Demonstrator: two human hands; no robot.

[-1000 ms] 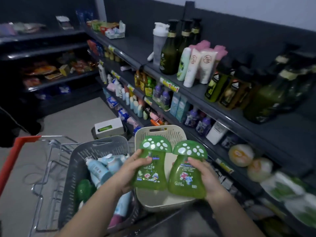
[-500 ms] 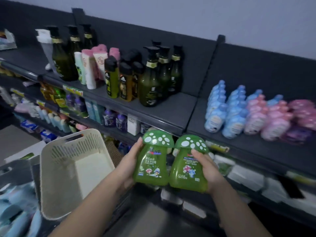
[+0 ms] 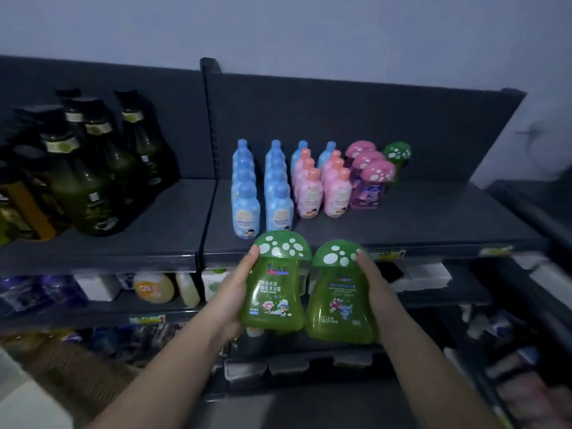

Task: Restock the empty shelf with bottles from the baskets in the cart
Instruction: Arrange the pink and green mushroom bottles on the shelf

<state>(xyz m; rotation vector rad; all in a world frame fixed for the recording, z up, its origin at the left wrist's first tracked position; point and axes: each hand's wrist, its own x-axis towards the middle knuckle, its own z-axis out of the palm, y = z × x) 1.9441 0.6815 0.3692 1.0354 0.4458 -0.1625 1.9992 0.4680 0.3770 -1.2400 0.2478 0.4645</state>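
My left hand (image 3: 235, 292) grips a green mushroom-capped bottle (image 3: 277, 286) from its left side. My right hand (image 3: 376, 292) grips a second green mushroom bottle (image 3: 339, 295) from its right side. Both bottles are upright, side by side, just below the front edge of the dark top shelf (image 3: 433, 218). On that shelf stand rows of blue bottles (image 3: 263, 193), pink bottles (image 3: 322, 187), pink-capped mushroom bottles (image 3: 370, 178) and one green mushroom bottle (image 3: 397, 154) at the back. The shelf's right part is bare. The cart and baskets are out of view.
Tall dark green pump bottles (image 3: 89, 168) fill the shelf section to the left. Lower shelves (image 3: 148, 308) hold packs and small bottles. A dark shelf unit (image 3: 532, 205) stands at the right. A grey wall rises behind.
My view has swung right from the cart and baskets to the shelf section with blue and pink bottles. Both hands have carried the two green bottles along and slightly up.
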